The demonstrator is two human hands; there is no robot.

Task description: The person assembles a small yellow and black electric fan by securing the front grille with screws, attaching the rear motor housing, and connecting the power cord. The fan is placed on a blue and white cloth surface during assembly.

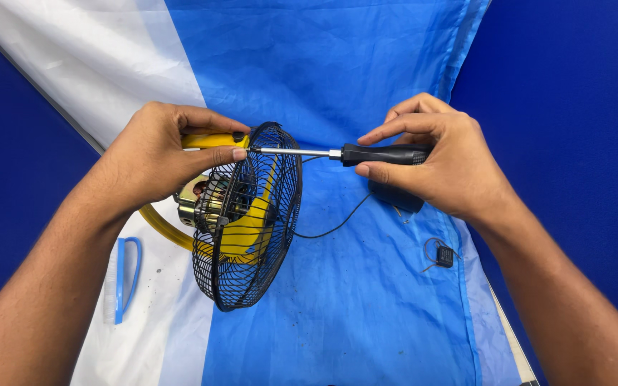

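Head view: screwdriver [366,153] at yellow fan [248,221]

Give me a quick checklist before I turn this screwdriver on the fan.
1. Left hand steadying the fan: ok, it grips the yellow top.
2. Right hand on the screwdriver handle: ok.
3. Tip seated in the screw at the cage rim: cannot tell, too small.
4. Shaft level with the screw: ok, roughly horizontal.
5. Cord away from the tip: ok, it trails below.
6. Brush out of the way: ok, it lies left on the cloth.
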